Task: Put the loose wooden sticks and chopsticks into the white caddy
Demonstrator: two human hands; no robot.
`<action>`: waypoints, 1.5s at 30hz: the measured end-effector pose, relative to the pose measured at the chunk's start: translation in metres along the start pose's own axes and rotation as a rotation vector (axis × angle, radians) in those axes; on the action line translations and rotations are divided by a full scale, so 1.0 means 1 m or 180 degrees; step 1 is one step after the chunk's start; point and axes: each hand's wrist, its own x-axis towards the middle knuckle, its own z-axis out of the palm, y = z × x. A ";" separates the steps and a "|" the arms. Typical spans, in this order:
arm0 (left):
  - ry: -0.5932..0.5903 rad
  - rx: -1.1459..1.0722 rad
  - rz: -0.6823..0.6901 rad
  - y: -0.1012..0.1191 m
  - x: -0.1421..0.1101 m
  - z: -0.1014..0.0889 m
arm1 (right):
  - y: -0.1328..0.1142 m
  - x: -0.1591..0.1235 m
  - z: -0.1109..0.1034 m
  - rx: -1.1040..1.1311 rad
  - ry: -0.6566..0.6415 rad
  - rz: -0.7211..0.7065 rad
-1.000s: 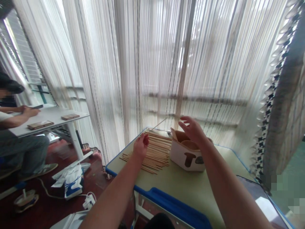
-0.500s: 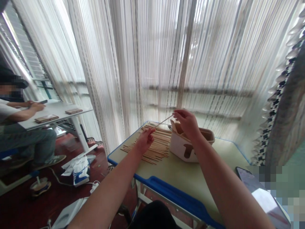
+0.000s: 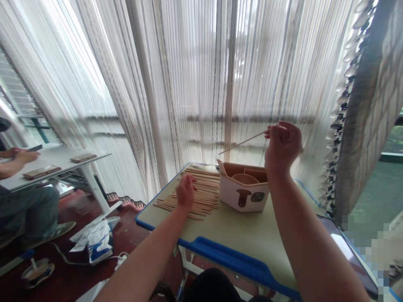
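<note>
A heap of thin wooden sticks [image 3: 201, 191] lies on the far left part of a beige table with a blue rim [image 3: 220, 251]. My left hand [image 3: 185, 192] rests flat on the heap, fingers loosely together. My right hand [image 3: 282, 144] is raised above a white box with a brown mushroom print [image 3: 244, 191], pinching one wooden stick [image 3: 241, 143] that points left and slightly down. The box stands open to the right of the heap, with brown dividers inside.
Sheer striped curtains [image 3: 195, 84] hang right behind the table. A dark phone or tablet [image 3: 343, 247] lies at the table's right edge. At left another person sits at a white desk [image 3: 56, 161] with small brown boxes; bags and cables lie on the red floor.
My right hand has lifted the single stick up and to the right, above the box. My left hand has let go of it and settled on the heap.
</note>
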 end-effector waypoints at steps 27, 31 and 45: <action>-0.2309 0.2139 0.1144 0.001 -0.008 0.003 | -0.015 -0.045 0.020 -0.1460 -0.3360 0.0000; -0.2235 0.2286 0.1043 0.001 -0.008 0.003 | -0.014 -0.042 0.020 -0.1713 -0.3151 -0.0219; -0.2302 0.2552 0.1266 -0.008 -0.007 0.007 | -0.003 -0.038 0.018 -0.1803 -0.3042 -0.0259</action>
